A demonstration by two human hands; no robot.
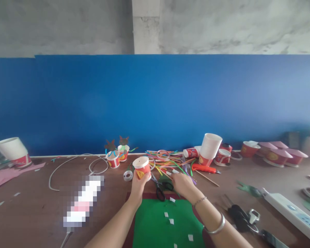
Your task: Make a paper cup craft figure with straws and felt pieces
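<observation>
My left hand [138, 186] is wrapped round a red and white paper cup [142, 166], held upright with its pale closed end up and a small dark mark on it. My right hand [182, 184] reaches down to the near edge of a pile of coloured sticks [167, 158], fingers bent together. What its fingertips grip, if anything, is hidden. Between the hands lie black-handled scissors [160, 193], their blades pointing away. A roll of tape [128, 175] rests left of the held cup.
Green paper [167, 224] with white scraps lies in front. Two decorated cups [113, 159] stand behind left. Stacked cups [208, 148] and an orange utility knife [204, 168] are right of the pile. Keys [241, 217] and a power strip [294, 213] lie near right.
</observation>
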